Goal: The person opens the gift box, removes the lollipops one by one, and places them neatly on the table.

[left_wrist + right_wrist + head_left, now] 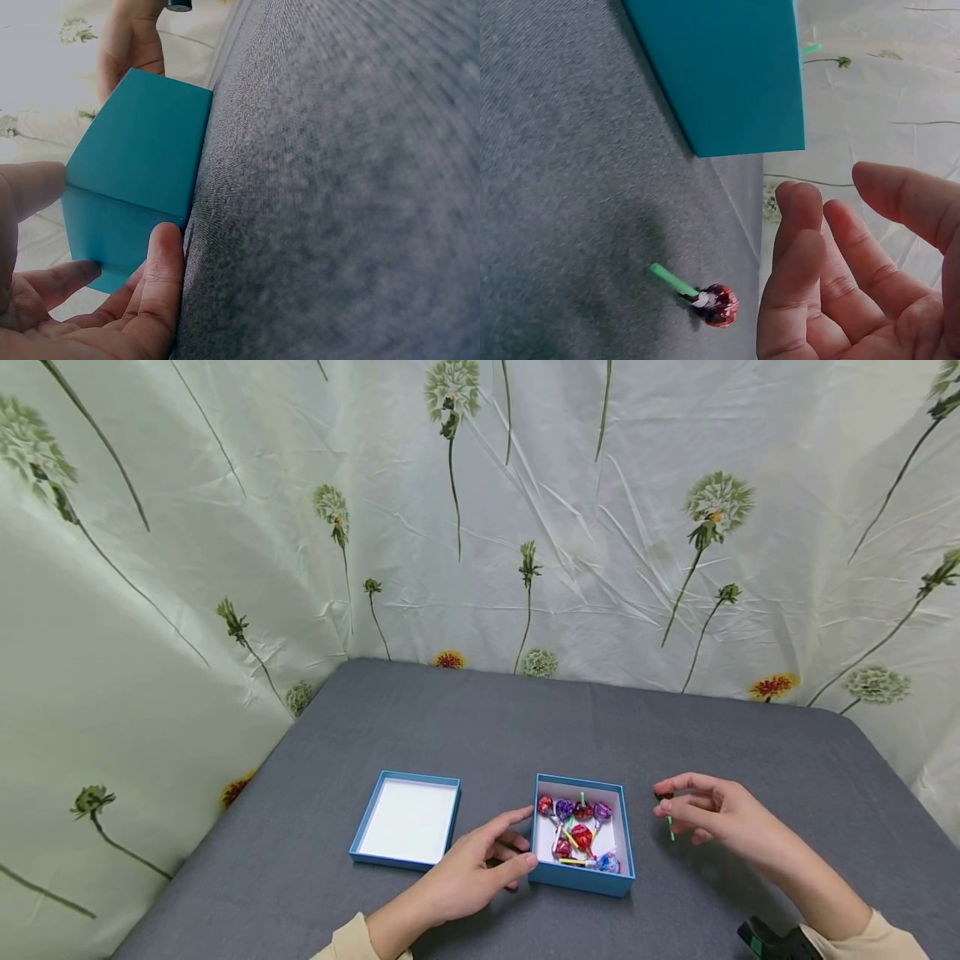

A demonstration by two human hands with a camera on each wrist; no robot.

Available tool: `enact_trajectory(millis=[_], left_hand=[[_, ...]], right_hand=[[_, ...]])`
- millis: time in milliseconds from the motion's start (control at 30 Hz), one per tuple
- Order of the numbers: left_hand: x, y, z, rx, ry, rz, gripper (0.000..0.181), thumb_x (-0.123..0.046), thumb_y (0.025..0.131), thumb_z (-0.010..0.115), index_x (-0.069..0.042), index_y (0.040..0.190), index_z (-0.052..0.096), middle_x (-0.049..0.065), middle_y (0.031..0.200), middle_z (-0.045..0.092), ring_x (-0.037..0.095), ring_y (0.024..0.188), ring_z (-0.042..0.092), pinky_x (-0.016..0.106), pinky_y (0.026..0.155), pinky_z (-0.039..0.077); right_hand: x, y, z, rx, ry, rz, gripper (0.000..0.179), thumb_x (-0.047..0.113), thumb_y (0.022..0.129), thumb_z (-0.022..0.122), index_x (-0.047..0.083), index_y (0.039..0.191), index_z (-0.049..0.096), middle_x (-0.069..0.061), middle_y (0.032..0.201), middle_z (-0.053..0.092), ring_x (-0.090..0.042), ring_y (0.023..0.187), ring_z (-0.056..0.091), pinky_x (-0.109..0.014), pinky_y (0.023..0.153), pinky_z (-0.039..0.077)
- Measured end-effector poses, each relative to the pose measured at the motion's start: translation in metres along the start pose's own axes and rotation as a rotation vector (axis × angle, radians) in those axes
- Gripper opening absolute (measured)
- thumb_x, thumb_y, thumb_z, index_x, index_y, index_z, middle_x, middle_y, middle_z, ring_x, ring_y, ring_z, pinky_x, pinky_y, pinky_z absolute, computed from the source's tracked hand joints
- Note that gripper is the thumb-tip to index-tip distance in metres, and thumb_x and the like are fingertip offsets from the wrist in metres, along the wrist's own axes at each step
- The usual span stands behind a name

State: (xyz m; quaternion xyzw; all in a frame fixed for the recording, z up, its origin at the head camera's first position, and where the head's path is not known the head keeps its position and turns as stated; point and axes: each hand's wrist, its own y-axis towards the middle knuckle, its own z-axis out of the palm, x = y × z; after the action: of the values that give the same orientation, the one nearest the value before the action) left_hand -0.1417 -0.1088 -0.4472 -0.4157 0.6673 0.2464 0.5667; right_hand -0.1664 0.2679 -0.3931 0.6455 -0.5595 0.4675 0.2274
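Observation:
A blue box [583, 882] with a white inside stands on the grey table and holds several wrapped lollipops [581, 837]. My left hand [480, 860] touches its left side, thumb by the near corner and fingers along the wall. In the left wrist view, those fingertips [165, 238] rest against the blue side. Right of the box, my right hand [723, 817] hovers over a lollipop with a dark red wrapper and green stick [718, 306]. The right wrist view shows that lollipop lying on the cloth, apart from the loosely bent fingers, which hold nothing.
Left of the box lies a shallow blue lid [408, 821], its white inside facing up. Grey cloth covers the table [525, 718]. A pale curtain [585, 527] with printed flowers hangs behind the table and along its left side.

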Motion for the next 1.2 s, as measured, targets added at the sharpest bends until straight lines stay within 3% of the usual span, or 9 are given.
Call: enact_trajectory(millis=[500,767,1200], left_hand=[[-0.001,0.000,0.000,-0.003,0.004,0.001,0.057,-0.029,0.109,0.065,-0.025,0.163,0.045,0.007,0.133,0.067,0.014,0.101,0.070,0.025,0.081,0.061],[-0.001,0.000,0.000,-0.001,0.002,0.004,0.057,-0.029,0.109,0.065,-0.024,0.163,0.045,0.007,0.133,0.067,0.014,0.101,0.070,0.024,0.081,0.061],[-0.001,-0.001,0.000,0.001,-0.003,0.003,0.057,-0.029,0.109,0.065,-0.024,0.163,0.045,0.007,0.133,0.067,0.014,0.100,0.070,0.024,0.081,0.060]], right_hand=[[0.024,0.009,0.007,0.016,-0.046,0.035,0.049,0.035,0.108,0.066,-0.002,0.140,0.064,-0.011,0.120,0.079,-0.018,0.098,0.070,-0.031,0.072,0.053],[0.037,0.015,0.014,0.032,-0.053,-0.017,0.039,0.032,0.108,0.066,0.000,0.131,0.068,-0.011,0.114,0.080,-0.022,0.096,0.069,-0.032,0.068,0.053],[0.053,0.030,0.027,0.054,-0.050,-0.078,0.031,0.026,0.107,0.068,0.000,0.124,0.073,-0.011,0.105,0.080,-0.019,0.089,0.071,-0.032,0.067,0.054]])
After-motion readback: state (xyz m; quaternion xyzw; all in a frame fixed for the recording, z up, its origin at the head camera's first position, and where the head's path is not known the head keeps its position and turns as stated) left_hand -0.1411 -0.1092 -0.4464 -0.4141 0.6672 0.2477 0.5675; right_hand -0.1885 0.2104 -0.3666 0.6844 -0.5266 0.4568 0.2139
